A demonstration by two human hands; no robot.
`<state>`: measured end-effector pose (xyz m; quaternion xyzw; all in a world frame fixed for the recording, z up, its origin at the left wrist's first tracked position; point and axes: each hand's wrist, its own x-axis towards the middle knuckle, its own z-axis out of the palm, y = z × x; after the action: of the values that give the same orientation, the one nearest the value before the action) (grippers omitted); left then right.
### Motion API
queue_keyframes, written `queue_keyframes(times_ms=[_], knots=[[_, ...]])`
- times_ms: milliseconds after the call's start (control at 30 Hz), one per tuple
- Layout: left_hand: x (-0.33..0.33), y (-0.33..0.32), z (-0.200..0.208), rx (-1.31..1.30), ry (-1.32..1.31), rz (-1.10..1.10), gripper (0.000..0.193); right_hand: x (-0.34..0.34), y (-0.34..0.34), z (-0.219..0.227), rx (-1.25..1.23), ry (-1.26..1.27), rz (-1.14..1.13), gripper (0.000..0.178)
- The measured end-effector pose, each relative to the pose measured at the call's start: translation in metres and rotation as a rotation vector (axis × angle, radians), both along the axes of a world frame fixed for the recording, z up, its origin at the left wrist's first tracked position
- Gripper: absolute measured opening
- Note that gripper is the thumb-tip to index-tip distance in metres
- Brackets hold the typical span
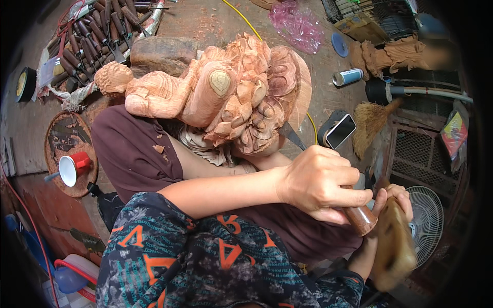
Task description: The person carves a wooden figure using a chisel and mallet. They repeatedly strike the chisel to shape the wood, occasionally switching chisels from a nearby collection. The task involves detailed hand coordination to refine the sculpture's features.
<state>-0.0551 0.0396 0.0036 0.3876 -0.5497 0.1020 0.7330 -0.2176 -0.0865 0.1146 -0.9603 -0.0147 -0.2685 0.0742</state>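
A carved wooden figure (pixel 205 95) lies on its side across my lap, its curly-haired head to the left and its lotus-like, petalled base to the right. My left hand (pixel 321 185) is closed round the wooden handle (pixel 362 219) of a chisel. The chisel's flat metal blade (pixel 294 136) meets the carving near the base's lower edge; whether it is sunk into the wood I cannot tell. Close to the handle's butt end, my right hand (pixel 393 203) grips a wooden mallet (pixel 395 249), which is partly blurred. The mallet's head hides part of that hand.
Many wooden-handled chisels (pixel 97 38) lie on a cloth at upper left. A wooden block (pixel 163 54) sits behind the figure. On the right are a phone (pixel 340 131), a can (pixel 348 77), a brush broom (pixel 371 126) and a fan (pixel 425 226). A red mug (pixel 81 161) stands left.
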Motion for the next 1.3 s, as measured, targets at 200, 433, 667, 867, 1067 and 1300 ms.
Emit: queue_keyframes(times_ms=[200,433,667,867,1067,1300], knots=[[-0.008,0.01,0.011,0.13,-0.068,0.198,0.037,0.002,0.004,-0.005,0.015,-0.036,-0.121,0.039],[0.004,-0.017,0.015,0.07,0.049,0.075,0.042,0.011,0.006,-0.007,0.381,-0.181,-0.262,0.048],[0.016,-0.02,0.026,0.079,0.249,0.091,0.043,-0.008,-0.005,-0.001,0.217,-0.147,-0.39,0.055],[0.018,-0.028,0.025,0.082,0.262,0.106,0.045,-0.017,-0.01,0.0,0.246,-0.075,-0.44,0.058],[0.009,-0.008,0.033,0.209,0.01,0.401,0.048,-0.021,-0.007,-0.012,0.278,0.042,-0.386,0.062],[0.025,-0.035,0.033,0.073,0.173,0.171,0.045,0.01,-0.004,0.005,0.391,-0.096,-0.421,0.056]])
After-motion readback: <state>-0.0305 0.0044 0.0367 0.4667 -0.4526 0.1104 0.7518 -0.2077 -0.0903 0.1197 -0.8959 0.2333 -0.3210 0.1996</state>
